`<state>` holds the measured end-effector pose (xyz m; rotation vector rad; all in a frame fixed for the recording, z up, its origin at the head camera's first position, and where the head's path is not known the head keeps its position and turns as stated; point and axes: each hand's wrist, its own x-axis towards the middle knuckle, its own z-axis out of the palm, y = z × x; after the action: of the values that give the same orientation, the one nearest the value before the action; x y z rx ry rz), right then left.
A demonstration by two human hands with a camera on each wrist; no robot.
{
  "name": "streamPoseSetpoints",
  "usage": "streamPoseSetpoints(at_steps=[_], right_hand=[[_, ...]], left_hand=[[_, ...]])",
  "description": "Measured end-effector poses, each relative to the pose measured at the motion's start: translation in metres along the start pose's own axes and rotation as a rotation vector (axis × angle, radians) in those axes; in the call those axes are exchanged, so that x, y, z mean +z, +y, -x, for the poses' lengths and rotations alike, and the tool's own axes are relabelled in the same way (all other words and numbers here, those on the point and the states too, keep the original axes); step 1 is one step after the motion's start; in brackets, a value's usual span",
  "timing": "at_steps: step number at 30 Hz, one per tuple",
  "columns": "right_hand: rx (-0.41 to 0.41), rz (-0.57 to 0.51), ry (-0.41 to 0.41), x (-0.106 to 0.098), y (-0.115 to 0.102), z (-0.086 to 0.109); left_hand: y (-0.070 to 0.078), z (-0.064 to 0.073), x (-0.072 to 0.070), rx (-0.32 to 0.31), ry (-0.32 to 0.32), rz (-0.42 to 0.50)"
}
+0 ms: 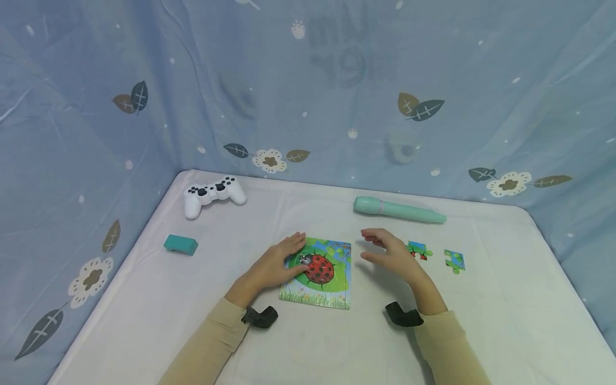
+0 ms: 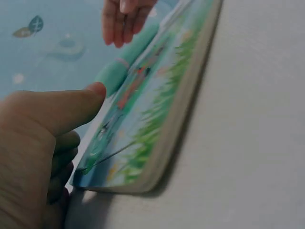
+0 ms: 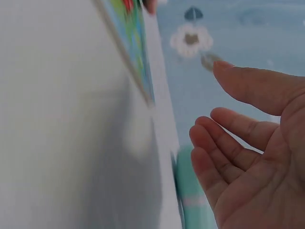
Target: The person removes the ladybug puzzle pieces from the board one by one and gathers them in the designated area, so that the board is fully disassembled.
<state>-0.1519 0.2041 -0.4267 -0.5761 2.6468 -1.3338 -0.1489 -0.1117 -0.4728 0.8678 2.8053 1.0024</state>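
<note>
A square ladybug jigsaw puzzle (image 1: 332, 291) lies flat on the white table. My left hand (image 1: 273, 266) rests at its left side, fingers along the upper left edge and thumb reaching over the picture. The left wrist view shows that thumb (image 2: 71, 107) extended above the puzzle (image 2: 167, 100). Off the puzzle's right side, my right hand (image 1: 392, 256) is held above the table with nothing in its grasp. Its fingers are relaxed and the thumb stands apart from them in the right wrist view. Two loose puzzle pieces, one near piece (image 1: 417, 249) and one farther piece (image 1: 454, 260), lie right of this hand.
A mint-green tapered stick (image 1: 399, 209) lies behind the right hand. At the back left is a white game controller (image 1: 214, 195), with a teal block (image 1: 181, 244) in front of it. Blue patterned cloth (image 1: 289, 96) hangs behind the table and along its sides.
</note>
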Motion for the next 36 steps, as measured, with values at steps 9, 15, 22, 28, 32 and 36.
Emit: streamPoseSetpoints(at_steps=[9, 15, 22, 28, 32, 36], right_hand=[[-0.053, -0.077, -0.073, 0.047, -0.023, -0.022], [-0.044, -0.068, -0.131, 0.068, -0.038, -0.033], [-0.041, -0.013, -0.146, 0.086, -0.044, -0.032], [-0.079, 0.037, -0.071, 0.099, -0.043, -0.034], [-0.119, 0.073, -0.027, 0.105, -0.042, -0.036], [-0.136, 0.105, -0.003, 0.110, -0.041, -0.038]], left_hand=[[-0.010, 0.005, -0.006, -0.042, 0.013, 0.005], [-0.011, 0.007, -0.009, -0.045, -0.002, -0.016], [-0.009, 0.007, -0.011, -0.025, -0.030, -0.039], [-0.010, 0.005, -0.013, -0.028, -0.033, -0.062], [-0.011, 0.005, -0.014, -0.041, -0.040, -0.073], [-0.012, 0.005, -0.014, -0.045, -0.039, -0.074]])
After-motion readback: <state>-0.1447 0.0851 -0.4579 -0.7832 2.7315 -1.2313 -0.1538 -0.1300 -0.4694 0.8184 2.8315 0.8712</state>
